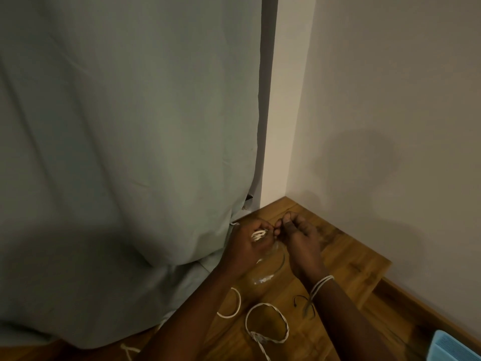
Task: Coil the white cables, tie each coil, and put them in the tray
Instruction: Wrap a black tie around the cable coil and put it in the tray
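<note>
My left hand [248, 243] is closed around a small bundle of white cable [258, 235] above the wooden table. Close beside it on the right, my right hand [296, 237] pinches something thin at the bundle's end; what it pinches is too small to make out. A tied loop of white cable [268, 324] lies on the table below my hands, with a curved white piece [233, 303] to its left. A white cord is wrapped around my right wrist [321, 284]. A light blue tray corner [454, 347] shows at the bottom right.
A clear glass bowl [270, 269] sits on the wooden table [346, 259] under my hands. A thin dark tie [303, 304] lies near my right forearm. Grey-green curtain [130, 152] hangs on the left; a white wall [390, 100] closes the right.
</note>
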Available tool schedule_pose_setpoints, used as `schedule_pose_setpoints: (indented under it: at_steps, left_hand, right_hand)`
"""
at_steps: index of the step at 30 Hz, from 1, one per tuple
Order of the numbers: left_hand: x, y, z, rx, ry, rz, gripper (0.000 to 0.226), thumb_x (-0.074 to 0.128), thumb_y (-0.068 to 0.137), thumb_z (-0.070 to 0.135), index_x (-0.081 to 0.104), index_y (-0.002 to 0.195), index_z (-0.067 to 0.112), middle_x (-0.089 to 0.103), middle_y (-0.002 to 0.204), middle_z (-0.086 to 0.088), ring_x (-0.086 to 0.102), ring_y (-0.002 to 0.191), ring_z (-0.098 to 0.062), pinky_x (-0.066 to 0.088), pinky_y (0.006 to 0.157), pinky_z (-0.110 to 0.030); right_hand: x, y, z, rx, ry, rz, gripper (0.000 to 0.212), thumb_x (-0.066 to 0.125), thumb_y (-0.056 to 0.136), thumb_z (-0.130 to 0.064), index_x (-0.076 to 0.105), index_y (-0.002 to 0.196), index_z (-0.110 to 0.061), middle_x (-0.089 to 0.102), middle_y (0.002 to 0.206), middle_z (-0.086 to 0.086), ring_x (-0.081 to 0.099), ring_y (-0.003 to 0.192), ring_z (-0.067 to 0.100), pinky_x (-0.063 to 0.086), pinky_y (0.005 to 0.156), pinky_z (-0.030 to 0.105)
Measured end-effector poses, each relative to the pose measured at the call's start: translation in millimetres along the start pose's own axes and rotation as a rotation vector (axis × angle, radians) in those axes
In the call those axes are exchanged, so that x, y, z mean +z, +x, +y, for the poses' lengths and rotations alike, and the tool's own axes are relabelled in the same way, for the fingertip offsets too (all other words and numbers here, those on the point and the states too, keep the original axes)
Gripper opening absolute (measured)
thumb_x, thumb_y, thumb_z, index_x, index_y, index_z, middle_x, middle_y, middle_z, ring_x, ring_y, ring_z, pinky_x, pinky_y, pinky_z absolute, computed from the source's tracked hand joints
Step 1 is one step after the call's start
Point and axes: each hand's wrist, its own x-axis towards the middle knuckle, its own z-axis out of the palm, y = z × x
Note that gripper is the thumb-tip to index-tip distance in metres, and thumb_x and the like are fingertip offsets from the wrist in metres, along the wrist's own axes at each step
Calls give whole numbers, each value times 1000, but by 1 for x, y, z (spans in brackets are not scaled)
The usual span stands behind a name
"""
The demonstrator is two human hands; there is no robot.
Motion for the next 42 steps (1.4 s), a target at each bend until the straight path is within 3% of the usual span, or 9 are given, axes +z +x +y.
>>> schedule_pose_setpoints:
  at_steps: [5, 8, 15, 19, 23, 27, 34, 39, 42]
  left_hand:
    - [-3, -6, 3, -75, -54, -29, 5, 67, 89, 18, 72, 89, 18, 69, 79, 14, 67, 78, 0, 49, 69, -11]
    - [-3, -4, 1, -229, -125, 51, 7, 66, 90, 22, 72, 89, 19, 71, 77, 12, 67, 77, 0, 50, 68, -11]
    - [5, 2, 23, -531, -520, 203, 16, 64, 91, 21, 74, 100, 11, 74, 83, -3, 66, 63, -5, 50, 58, -17]
    - [7, 4, 35, -638, -728, 159, 18, 65, 90, 19, 72, 104, 10, 75, 97, -8, 71, 90, -22, 58, 72, -30]
    - [9, 4, 38, -609, -769, 114, 24, 72, 83, 9, 71, 107, 10, 74, 103, -7, 71, 96, -23, 57, 77, -30]
    - [11, -1, 40, -540, -702, 73, 25, 72, 83, 10, 71, 108, 13, 75, 102, -5, 71, 96, -21, 59, 81, -33]
    - [26, -19, 45, -381, -500, 46, 19, 74, 82, 16, 72, 98, 26, 75, 96, 5, 71, 92, -13, 59, 78, -28]
    - [47, -37, 54, -123, -296, -58, 25, 73, 85, 26, 69, 109, 24, 72, 105, 11, 67, 97, -2, 56, 77, -16]
    - [75, -54, 50, 141, -119, -221, 28, 66, 90, 30, 66, 117, 20, 69, 112, 9, 64, 104, -3, 56, 84, -21]
  right_hand:
    - [0, -13, 7, -80, -73, 41, 25, 46, 103, -9, 63, 87, -1, 65, 73, 12, 62, 70, 23, 55, 74, 38]
    - [-3, -17, 12, -225, -356, 8, 21, 50, 102, -13, 68, 92, -10, 72, 82, 4, 68, 78, 14, 57, 74, 26]
    - [-5, -23, 34, -511, -783, 89, 25, 55, 94, -22, 70, 113, -15, 63, 120, 3, 51, 110, 9, 38, 93, 19]
    - [-9, -24, 29, -562, -859, 60, 36, 49, 94, -33, 70, 115, -13, 62, 126, 10, 56, 111, 17, 49, 91, 25]
    - [-12, -24, 21, -554, -790, 66, 37, 50, 93, -35, 73, 114, -14, 62, 125, 6, 55, 111, 8, 46, 90, 15]
    - [-23, -22, 18, -577, -559, 25, 18, 65, 91, -10, 76, 105, -11, 67, 117, -5, 60, 111, 1, 49, 86, 14]
    - [-46, -52, 9, -204, -220, 82, 6, 69, 88, -7, 66, 93, -7, 72, 105, 4, 69, 104, 20, 58, 84, 35]
    - [-91, -87, 9, 87, -567, 298, 30, 73, 83, -45, 62, 77, -18, 61, 70, 6, 52, 60, 13, 44, 54, 29]
    - [-116, -113, 9, 402, -205, 243, 22, 65, 93, -29, 72, 89, -8, 63, 73, 9, 54, 62, 15, 47, 55, 27]
